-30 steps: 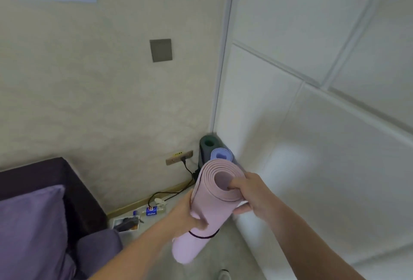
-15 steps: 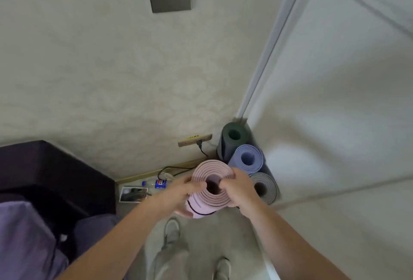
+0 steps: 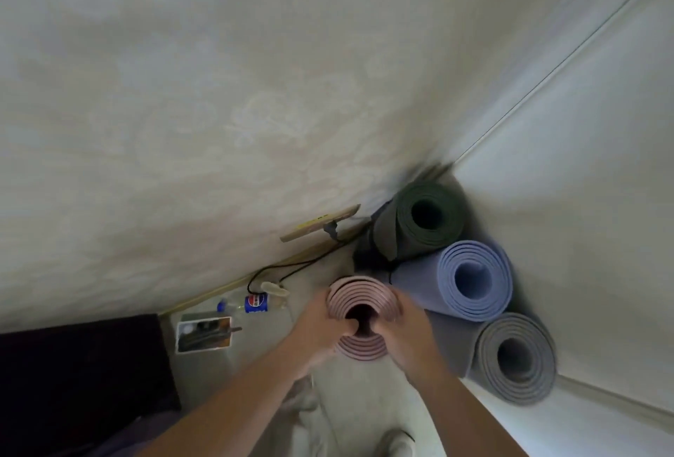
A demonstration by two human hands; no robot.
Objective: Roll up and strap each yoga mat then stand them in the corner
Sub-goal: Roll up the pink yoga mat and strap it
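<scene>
If its hidden base is not flat when released, the pink yoga mat (image 3: 359,296) could topple toward the plastic bottle (image 3: 255,303), away from the blue mat (image 3: 470,279). The left hand (image 3: 317,325) and right hand (image 3: 408,329) each grip its top rim, hooking into the hollow core. Tightly, evenly coiled, it is upright near the corner.

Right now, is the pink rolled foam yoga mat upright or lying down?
Upright: pink yoga mat shows its spiral end upward; left hand, right hand grip it.
</scene>
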